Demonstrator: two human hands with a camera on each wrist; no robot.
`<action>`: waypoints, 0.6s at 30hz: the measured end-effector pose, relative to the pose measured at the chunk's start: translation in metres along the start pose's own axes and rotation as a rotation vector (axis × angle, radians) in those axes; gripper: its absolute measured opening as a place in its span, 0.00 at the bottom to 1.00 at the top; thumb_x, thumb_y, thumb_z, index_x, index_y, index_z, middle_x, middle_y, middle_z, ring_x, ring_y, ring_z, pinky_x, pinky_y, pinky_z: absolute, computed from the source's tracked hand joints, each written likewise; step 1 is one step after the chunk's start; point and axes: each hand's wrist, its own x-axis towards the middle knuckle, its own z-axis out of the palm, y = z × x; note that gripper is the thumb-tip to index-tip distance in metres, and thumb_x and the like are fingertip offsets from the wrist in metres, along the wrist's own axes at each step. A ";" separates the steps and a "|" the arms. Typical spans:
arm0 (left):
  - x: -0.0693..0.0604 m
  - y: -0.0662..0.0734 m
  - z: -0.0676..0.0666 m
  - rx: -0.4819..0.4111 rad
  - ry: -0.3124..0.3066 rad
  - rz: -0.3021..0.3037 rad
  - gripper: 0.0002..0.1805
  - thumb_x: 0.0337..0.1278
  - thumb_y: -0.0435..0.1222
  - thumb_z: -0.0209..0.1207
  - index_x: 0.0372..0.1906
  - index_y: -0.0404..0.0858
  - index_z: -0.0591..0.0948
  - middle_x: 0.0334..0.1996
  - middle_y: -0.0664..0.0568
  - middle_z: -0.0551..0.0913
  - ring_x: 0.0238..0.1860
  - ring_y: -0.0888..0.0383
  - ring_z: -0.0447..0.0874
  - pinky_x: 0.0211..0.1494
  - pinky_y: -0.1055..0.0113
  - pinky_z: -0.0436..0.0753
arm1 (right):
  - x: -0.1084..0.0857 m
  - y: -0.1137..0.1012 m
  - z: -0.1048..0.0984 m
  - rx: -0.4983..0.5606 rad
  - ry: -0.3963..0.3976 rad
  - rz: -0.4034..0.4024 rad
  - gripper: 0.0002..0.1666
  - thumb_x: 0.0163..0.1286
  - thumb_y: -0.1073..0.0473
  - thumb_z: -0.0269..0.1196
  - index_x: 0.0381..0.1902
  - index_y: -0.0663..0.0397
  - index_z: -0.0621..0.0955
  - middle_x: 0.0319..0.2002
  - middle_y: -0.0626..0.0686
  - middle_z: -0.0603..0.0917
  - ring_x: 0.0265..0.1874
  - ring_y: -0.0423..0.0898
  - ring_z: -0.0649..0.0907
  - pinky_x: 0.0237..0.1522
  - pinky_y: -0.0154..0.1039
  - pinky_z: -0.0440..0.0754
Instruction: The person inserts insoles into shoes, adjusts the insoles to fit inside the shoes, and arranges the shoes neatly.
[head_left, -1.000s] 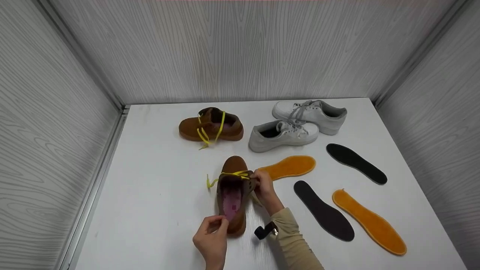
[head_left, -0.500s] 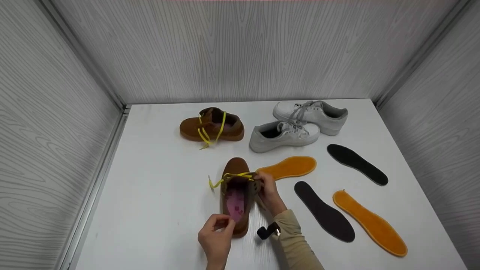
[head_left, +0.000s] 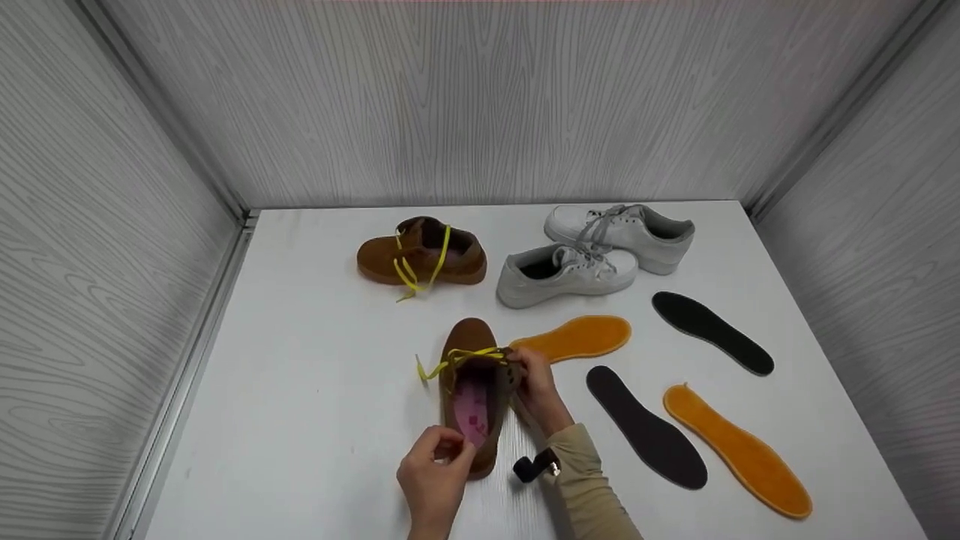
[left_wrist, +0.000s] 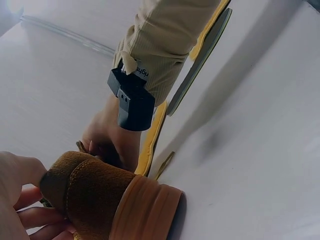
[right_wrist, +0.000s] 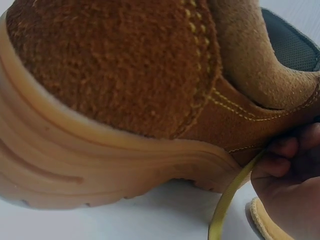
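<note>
A brown suede shoe (head_left: pixel 469 335) with yellow laces (head_left: pixel 480 351) stands on the white table, toe pointing away from me. Inside it lies a pink insole (head_left: pixel 471 409) with darker markings. My left hand (head_left: pixel 435 476) is at the heel opening, thumb and forefinger pinching the insole's heel end; in the left wrist view its fingertips are partly hidden behind the shoe's heel (left_wrist: pixel 95 195). My right hand (head_left: pixel 538 386) grips the shoe's right eyelet flap. In the right wrist view, a yellow lace (right_wrist: pixel 227 200) hangs down beside the right hand's fingers.
The matching brown shoe (head_left: pixel 382 261) stands behind to the left. Two white sneakers (head_left: pixel 574 277) are at the back right. Orange insoles (head_left: pixel 589 336) and dark insoles (head_left: pixel 649 431) lie to the right, one orange insole just beside my right hand. Pale walls enclose the table's back and sides.
The shoe and both hands have shifted slightly to the right since a second ago. The insole's heel end stays at my left fingertips. In the last half second almost nothing has moved.
</note>
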 end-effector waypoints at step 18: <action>0.015 -0.005 -0.010 0.015 -0.084 0.158 0.17 0.34 0.23 0.73 0.21 0.48 0.80 0.22 0.64 0.80 0.22 0.65 0.78 0.26 0.67 0.79 | -0.004 -0.018 -0.002 -0.509 0.021 -0.119 0.26 0.73 0.60 0.56 0.12 0.50 0.68 0.12 0.43 0.64 0.13 0.37 0.62 0.20 0.33 0.61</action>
